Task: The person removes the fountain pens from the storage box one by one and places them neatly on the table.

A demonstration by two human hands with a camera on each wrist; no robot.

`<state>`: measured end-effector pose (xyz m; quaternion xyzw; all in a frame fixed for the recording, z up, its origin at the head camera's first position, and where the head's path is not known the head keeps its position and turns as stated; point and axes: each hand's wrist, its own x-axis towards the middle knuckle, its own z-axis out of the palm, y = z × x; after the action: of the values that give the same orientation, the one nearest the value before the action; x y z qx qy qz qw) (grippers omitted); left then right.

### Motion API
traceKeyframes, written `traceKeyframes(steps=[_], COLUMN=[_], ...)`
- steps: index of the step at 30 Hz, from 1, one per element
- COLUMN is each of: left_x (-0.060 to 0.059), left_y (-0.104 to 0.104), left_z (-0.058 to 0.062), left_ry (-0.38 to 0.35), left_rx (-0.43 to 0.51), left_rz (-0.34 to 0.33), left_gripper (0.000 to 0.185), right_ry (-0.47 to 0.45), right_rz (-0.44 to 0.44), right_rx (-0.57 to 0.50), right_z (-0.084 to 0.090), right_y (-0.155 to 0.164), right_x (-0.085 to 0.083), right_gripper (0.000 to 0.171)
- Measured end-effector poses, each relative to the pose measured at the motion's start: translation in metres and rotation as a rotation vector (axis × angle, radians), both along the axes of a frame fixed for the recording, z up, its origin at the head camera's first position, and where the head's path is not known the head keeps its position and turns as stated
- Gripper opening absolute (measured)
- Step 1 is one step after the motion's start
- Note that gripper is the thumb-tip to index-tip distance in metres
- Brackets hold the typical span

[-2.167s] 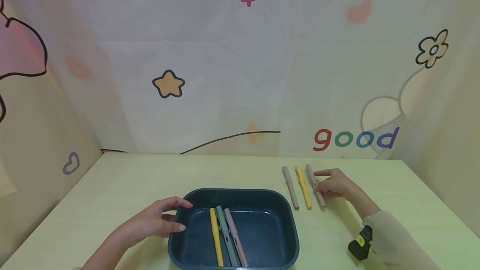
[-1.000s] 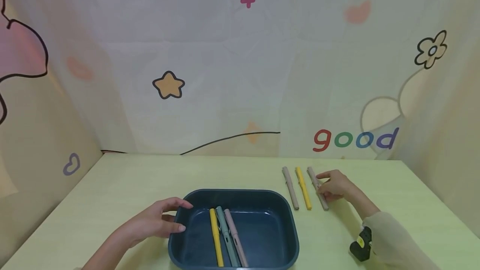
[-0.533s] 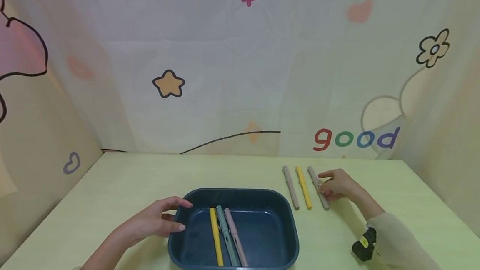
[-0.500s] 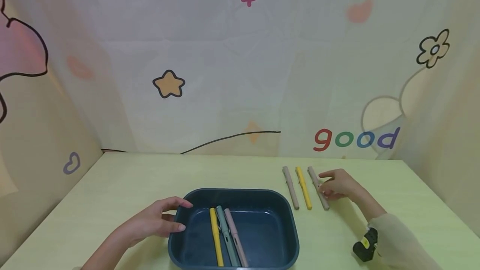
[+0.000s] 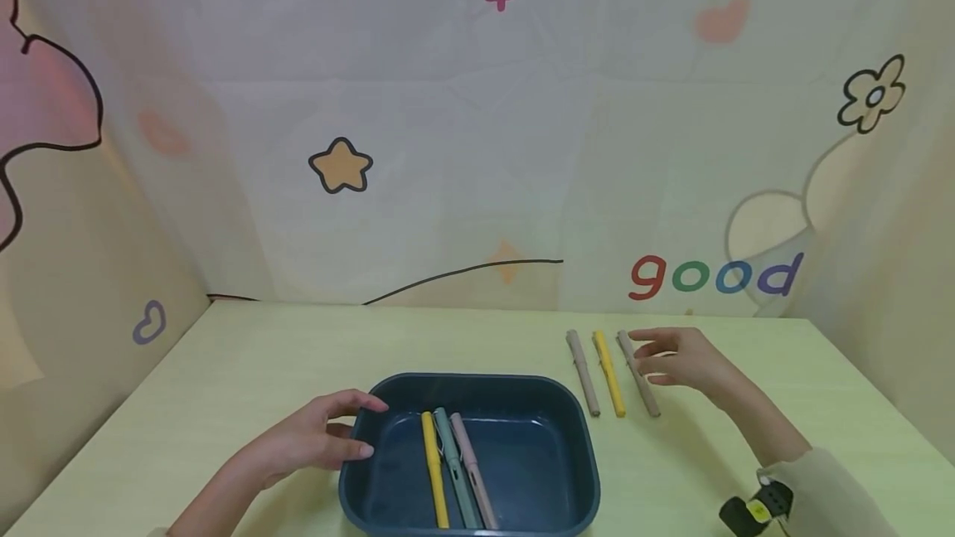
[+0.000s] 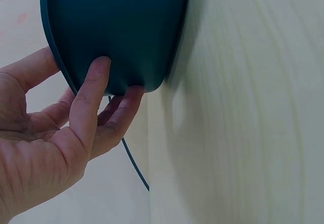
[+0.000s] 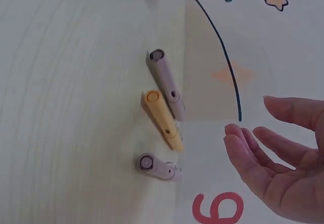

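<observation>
The tray (image 5: 589, 454) sits nearest, dark teal, and the left hand (image 5: 309, 442) rests against its left wall with straight fingers (image 6: 91, 90) and thumb touching the outer corner; nothing is gripped. Inside the tray, just right of that hand, lie three pens side by side: yellow (image 5: 434, 471), green (image 5: 453, 466) and pink (image 5: 472, 471).

Farther off and to the right, the right hand (image 5: 682, 357) hovers open above the table (image 5: 224, 371), fingers loosely spread, holding nothing. Just to its left three more pens lie in a row on the table, apart from each other: a beige pen (image 5: 638, 373) closest to the fingertips, not touched, then a yellow one (image 5: 608, 373), then another beige one (image 5: 583, 371) farthest from the hand. The wrist view shows the same row (image 7: 161, 128) well clear of the palm (image 7: 276, 183).
</observation>
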<state>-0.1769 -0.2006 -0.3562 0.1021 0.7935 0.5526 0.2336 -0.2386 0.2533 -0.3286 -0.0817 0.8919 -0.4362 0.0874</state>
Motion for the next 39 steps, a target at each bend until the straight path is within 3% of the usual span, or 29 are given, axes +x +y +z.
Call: traceKeyframes(steps=[12,18,31,39], left_x=[0.001,0.002,0.0,0.002], left_y=[0.0,-0.001,0.0,-0.001], left_z=[0.0,-0.001,0.001,-0.001], left_ry=[0.008,0.005,0.022,0.016], left_rx=[0.0,0.019,0.009,0.015], left_rz=[0.002,-0.007,-0.009,-0.007], left_gripper=[0.054,0.053,0.052,0.052], right_ry=[0.091,0.088,0.048,-0.019], right_rz=[0.173,0.25,0.441,0.448], right_rx=[-0.064,-0.064,-0.067,-0.011], right_z=[0.019,0.022,0.006,-0.01], right_y=[-0.037,-0.063,-0.119,-0.149], right_x=[0.03,0.041,0.046,0.051], right_gripper=[0.05,0.048,0.045,0.044])
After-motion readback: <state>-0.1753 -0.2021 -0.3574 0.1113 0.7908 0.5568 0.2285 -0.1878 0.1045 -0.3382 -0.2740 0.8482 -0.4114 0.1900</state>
